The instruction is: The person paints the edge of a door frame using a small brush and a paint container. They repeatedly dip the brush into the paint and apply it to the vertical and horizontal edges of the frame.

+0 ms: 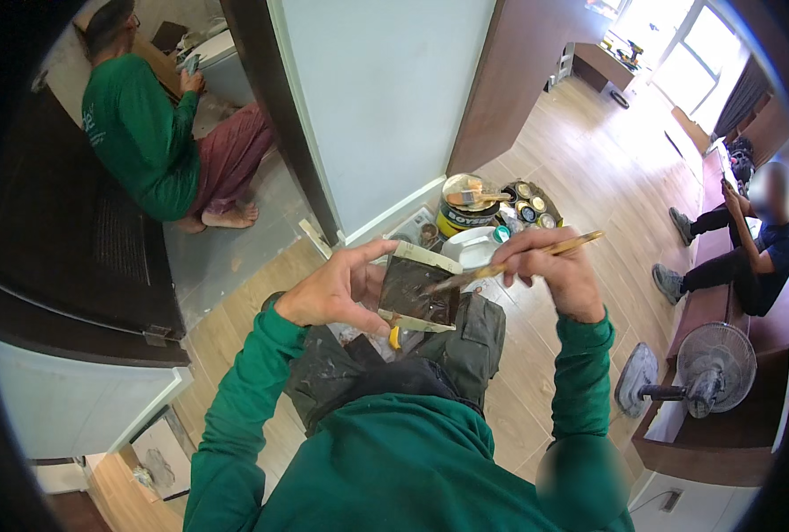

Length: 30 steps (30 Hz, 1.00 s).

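My left hand grips a small open box-like container by its side, thumb and fingers spread around its pale green walls. The inside looks dark brown and smeared. From the right, my right hand pinches the wooden handle of a paintbrush. The brush lies slanted, its bristle end over the dark inside of the container; whether it touches the bottom, I cannot tell. A small yellow thing shows just below the container, its kind unclear.
Ahead stand a dark paint can with a wide brush across it, several small tins and a white jug. A person sits beyond the dark door frame at left. Another person sits at right, behind a fan.
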Tool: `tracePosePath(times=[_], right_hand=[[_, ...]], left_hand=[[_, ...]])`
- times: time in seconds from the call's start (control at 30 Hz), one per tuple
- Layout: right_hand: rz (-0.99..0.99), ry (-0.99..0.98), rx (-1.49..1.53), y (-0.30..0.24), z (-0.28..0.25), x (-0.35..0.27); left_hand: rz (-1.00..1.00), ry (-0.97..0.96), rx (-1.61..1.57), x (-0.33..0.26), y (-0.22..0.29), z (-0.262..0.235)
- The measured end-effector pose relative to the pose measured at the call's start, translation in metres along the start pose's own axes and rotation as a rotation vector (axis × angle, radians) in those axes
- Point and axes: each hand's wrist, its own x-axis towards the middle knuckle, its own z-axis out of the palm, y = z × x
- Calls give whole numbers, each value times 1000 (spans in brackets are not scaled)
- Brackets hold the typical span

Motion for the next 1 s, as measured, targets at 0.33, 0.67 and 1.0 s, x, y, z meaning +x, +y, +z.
tracePosePath(times=[0.33, 0.67, 1.0], right_hand=[[-62, 99, 11, -10, 3, -3], [-59, 33, -54, 0, 6, -17], [-248, 123, -297, 30, 52, -30]], left_hand=[[26, 13, -27, -4, -6, -1], [8, 56, -78, -6, -14, -6], [147, 142, -145, 9, -43, 3]])
